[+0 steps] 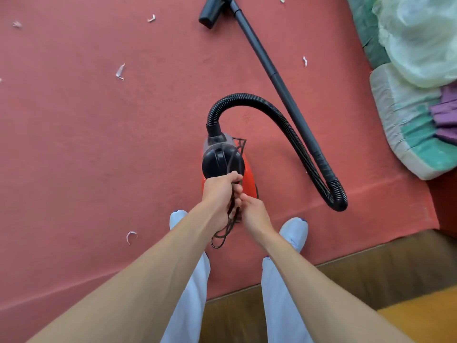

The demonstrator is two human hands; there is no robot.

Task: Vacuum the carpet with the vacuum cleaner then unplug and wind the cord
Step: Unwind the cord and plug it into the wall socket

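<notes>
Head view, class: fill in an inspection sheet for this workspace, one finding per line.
Surface: red carpet, white scraps lying on it.
Job's things: vacuum cleaner standing on carpet; hose looped; wand and nozzle lying flat.
Clutter: bagged bundles at the right edge.
Grippers: left hand gripping cord loops; right hand pinching them.
Cables: cord bunched, loops dangling.
Surroundings: wooden floor beyond the carpet edge.
</notes>
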